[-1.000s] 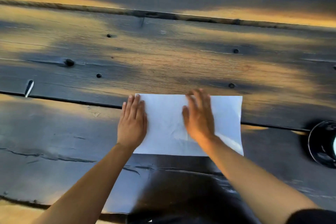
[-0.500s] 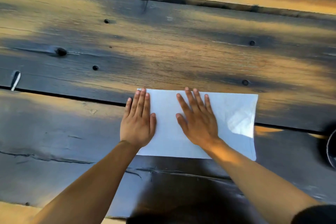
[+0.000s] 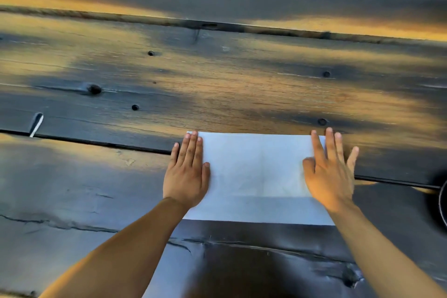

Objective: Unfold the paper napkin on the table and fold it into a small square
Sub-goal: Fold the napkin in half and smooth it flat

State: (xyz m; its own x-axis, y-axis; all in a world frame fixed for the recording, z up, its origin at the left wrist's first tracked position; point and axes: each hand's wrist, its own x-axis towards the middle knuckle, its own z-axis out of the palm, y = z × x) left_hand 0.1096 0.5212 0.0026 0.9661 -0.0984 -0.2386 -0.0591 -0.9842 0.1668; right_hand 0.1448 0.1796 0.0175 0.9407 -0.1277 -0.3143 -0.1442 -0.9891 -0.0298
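A white paper napkin (image 3: 256,176) lies flat as a wide rectangle on the dark wooden table (image 3: 217,89), near the front edge. My left hand (image 3: 187,173) rests palm down on its left edge, fingers together and pointing away from me. My right hand (image 3: 330,172) presses flat on its right edge with the fingers spread, partly over the bare wood. Neither hand grips the napkin; both lie on top of it. The napkin's right edge is hidden under my right hand.
The table is made of weathered planks with gaps (image 3: 96,143) and knot holes (image 3: 93,89). A dark round object (image 3: 443,201) shows at the right border. A small white sliver (image 3: 36,124) sticks out of the gap at far left.
My right hand has slid from the napkin's middle to its right edge, flattening the raised right corner. The left hand has stayed on the left edge.
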